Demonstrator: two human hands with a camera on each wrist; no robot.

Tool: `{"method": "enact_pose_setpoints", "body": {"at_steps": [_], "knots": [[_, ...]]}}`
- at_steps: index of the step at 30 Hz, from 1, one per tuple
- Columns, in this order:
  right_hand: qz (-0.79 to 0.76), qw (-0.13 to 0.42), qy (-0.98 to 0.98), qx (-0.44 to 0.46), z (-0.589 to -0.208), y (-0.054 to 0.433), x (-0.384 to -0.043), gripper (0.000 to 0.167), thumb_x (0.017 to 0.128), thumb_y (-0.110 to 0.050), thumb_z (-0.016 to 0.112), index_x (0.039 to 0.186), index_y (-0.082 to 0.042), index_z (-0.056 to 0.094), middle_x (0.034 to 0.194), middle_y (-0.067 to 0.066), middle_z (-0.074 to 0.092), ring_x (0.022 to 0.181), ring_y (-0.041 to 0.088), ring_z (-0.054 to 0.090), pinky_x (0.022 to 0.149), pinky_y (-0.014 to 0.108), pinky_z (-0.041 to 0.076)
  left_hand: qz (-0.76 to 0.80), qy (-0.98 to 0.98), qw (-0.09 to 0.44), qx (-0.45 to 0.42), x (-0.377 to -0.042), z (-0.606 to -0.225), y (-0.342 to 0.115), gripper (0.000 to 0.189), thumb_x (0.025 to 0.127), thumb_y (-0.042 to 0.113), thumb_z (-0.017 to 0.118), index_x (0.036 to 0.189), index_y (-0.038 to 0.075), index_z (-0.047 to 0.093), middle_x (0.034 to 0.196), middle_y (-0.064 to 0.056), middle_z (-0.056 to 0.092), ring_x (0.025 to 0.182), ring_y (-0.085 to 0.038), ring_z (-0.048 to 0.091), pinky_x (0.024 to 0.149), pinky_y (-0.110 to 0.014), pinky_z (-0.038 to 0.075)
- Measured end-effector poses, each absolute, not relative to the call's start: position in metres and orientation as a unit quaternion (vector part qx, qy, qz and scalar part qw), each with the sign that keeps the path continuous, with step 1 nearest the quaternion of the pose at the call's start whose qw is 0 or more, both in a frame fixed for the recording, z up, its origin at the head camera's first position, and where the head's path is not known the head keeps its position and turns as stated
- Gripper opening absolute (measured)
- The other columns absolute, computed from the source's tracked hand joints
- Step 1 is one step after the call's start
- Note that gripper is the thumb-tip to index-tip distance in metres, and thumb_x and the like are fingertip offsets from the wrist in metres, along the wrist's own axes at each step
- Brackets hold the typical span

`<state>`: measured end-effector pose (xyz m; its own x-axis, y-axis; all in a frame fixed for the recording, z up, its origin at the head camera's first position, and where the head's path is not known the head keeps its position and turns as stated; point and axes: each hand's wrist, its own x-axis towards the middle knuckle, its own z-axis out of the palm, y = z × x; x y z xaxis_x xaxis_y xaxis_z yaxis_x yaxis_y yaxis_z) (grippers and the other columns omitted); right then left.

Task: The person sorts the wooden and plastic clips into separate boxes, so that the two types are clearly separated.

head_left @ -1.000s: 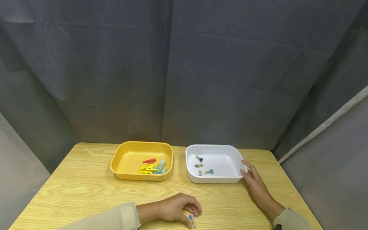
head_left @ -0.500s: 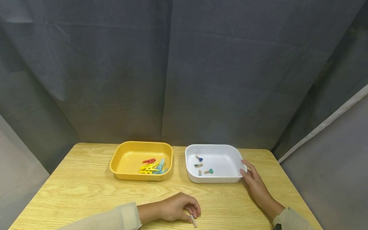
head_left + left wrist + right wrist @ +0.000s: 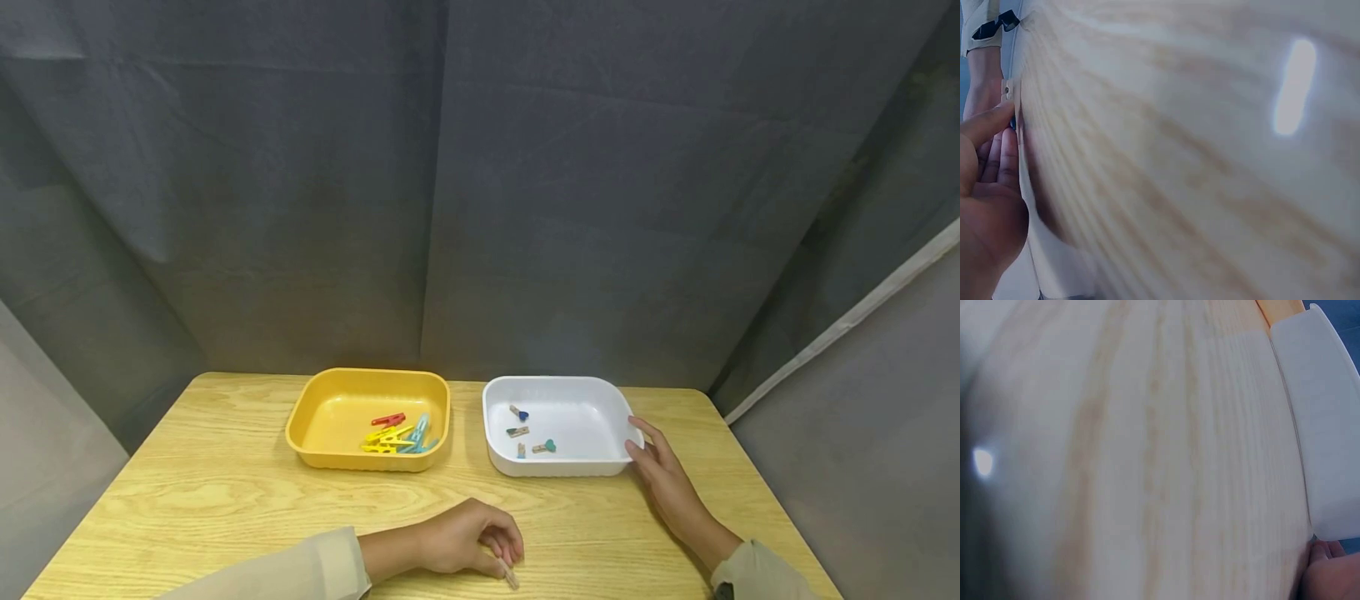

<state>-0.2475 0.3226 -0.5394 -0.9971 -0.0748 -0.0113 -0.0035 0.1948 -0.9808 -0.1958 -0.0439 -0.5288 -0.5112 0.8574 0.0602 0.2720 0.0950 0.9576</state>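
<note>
My left hand (image 3: 468, 537) is low over the table and pinches a small wooden clothespin (image 3: 508, 574) between thumb and fingers. In the left wrist view, the clothespin's pale end (image 3: 1007, 90) sticks out past the thumb; a dark blue bit shows by the fingertips. My right hand (image 3: 670, 487) holds the right end of the white tray (image 3: 562, 469), thumb and fingertips at its rim. Several small wooden clothespins (image 3: 519, 432) with blue or green decorations lie at the left of this tray. In the right wrist view, only part of the hand (image 3: 1334, 578) shows beside the tray wall (image 3: 1322, 425).
Left of the white tray stands a yellow tray (image 3: 367, 461) with red, yellow and light blue plastic clothespins (image 3: 393, 437) in it. Both trays are near the back edge of the wooden table (image 3: 225, 500). Dark grey curtains (image 3: 435, 208) hang behind.
My left fingers have closed on the clothespin, which has turned, its blue decoration now hidden in the head view. The right hand and both trays have hardly moved.
</note>
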Motion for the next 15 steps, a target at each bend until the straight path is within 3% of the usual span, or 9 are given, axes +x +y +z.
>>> {"method": "enact_pose_setpoints", "body": {"at_steps": [8, 15], "knots": [[-0.629, 0.029, 0.776, -0.025, -0.5393, 0.3220, -0.2473, 0.062, 0.111, -0.039, 0.048, 0.162, -0.014, 0.023, 0.165, 0.018, 0.020, 0.128, -0.001, 0.041, 0.099, 0.000, 0.036, 0.534, 0.686, 0.264, 0.416, -0.1976, -0.5254, -0.0419, 0.026, 0.086, -0.008, 0.078, 0.110, -0.002, 0.070, 0.103, -0.016, 0.074, 0.088, 0.000, 0.068, 0.084, -0.023, 0.063], [-0.625, 0.029, 0.780, -0.026, -0.5385, 0.3223, -0.2471, 0.062, 0.111, -0.039, 0.047, 0.162, -0.015, 0.023, 0.167, 0.017, 0.017, 0.128, -0.005, 0.039, 0.099, 0.000, 0.035, 0.531, 0.696, 0.248, 0.414, -0.2001, -0.5213, -0.0399, 0.026, 0.086, -0.009, 0.078, 0.108, 0.000, 0.070, 0.099, -0.013, 0.074, 0.086, 0.000, 0.068, 0.083, -0.023, 0.063]]}}
